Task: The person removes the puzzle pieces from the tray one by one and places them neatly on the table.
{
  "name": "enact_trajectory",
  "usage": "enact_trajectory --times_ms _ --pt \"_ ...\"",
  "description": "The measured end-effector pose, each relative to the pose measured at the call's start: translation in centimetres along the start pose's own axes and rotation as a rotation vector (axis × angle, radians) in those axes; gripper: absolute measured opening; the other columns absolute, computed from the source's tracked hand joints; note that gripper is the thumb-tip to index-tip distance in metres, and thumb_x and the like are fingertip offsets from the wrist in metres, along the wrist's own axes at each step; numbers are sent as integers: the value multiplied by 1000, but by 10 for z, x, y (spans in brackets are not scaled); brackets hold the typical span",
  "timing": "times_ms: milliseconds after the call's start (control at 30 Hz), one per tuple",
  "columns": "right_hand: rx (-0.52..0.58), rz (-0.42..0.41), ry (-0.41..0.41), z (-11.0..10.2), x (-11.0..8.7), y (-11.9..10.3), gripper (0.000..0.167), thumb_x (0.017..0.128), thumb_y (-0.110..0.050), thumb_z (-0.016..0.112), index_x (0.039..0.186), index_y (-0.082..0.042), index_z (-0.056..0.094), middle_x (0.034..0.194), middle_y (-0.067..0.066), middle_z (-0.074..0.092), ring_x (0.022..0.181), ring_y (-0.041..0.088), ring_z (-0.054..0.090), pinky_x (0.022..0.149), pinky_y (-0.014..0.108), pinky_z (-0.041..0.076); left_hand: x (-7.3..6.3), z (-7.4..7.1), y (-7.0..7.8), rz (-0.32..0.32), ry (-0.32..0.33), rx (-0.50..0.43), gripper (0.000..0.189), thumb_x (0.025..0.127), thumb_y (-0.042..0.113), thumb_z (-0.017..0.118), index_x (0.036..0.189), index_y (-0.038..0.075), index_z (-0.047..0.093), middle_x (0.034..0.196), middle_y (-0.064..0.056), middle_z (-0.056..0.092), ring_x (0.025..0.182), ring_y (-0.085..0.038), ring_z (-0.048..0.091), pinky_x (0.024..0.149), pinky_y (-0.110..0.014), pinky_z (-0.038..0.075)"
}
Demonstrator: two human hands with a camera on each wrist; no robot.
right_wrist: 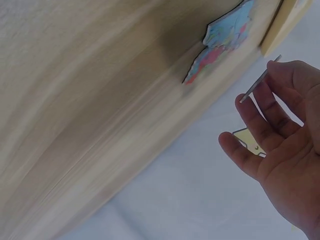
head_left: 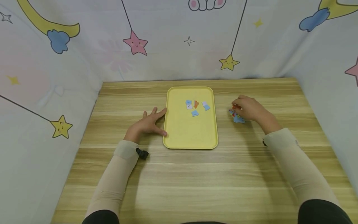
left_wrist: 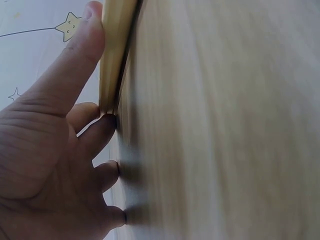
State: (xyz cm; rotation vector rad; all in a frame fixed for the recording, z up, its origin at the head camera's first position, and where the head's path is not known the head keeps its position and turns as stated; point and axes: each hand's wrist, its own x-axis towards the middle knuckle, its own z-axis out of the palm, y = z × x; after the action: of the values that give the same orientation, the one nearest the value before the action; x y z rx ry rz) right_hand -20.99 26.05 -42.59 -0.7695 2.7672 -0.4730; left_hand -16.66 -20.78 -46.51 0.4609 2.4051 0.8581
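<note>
My left hand point(head_left: 148, 123) spreads its fingers at the left rim of a yellow tray point(head_left: 190, 133). In the left wrist view the thumb lies along the side of the tray point(left_wrist: 114, 45), and the other fingertips touch the wooden table. My right hand point(head_left: 249, 109) is to the right of the tray and pinches a thin flat puzzle piece point(right_wrist: 260, 80) between thumb and fingers, seen edge-on in the right wrist view. Below that hand, colourful blue and red puzzle pieces point(head_left: 238, 119) lie on the table. On the tray are blue-and-white pieces point(head_left: 195, 113) and an orange piece point(head_left: 196, 104).
The wooden table point(head_left: 179, 183) reaches back to a white cloth point(head_left: 167, 59) printed with stars and moons. More cloth hangs along both sides. A small black device point(head_left: 142, 153) sits at the left cuff.
</note>
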Motion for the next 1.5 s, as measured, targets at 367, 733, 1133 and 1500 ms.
enact_trajectory --times_ms 367,733,1133,1500 --pt "-18 -7 24 1 -4 16 29 100 -2 65 126 11 68 115 25 65 97 38 65 83 56 55 1 1 -1 -8 -1 9 127 78 44 93 172 22 11 177 -10 6 161 -31 -17 120 -62 -24" --pt "-11 43 4 2 -6 24 33 102 -3 64 131 11 65 118 27 64 100 39 65 88 57 55 1 1 -3 -4 2 6 128 77 45 94 172 22 11 177 -9 7 161 -31 -18 120 -62 -24" --pt "-11 44 7 8 -7 41 30 101 0 62 129 11 65 112 25 64 96 37 64 84 57 54 1 1 -3 -5 4 7 127 77 47 93 172 23 11 177 -9 7 161 -30 -18 120 -63 -24" --pt "2 40 15 7 -9 48 29 100 3 63 128 11 65 110 25 63 95 38 63 85 58 54 1 1 -2 -3 7 10 127 77 46 94 172 22 12 177 -9 8 161 -31 -17 120 -61 -24"
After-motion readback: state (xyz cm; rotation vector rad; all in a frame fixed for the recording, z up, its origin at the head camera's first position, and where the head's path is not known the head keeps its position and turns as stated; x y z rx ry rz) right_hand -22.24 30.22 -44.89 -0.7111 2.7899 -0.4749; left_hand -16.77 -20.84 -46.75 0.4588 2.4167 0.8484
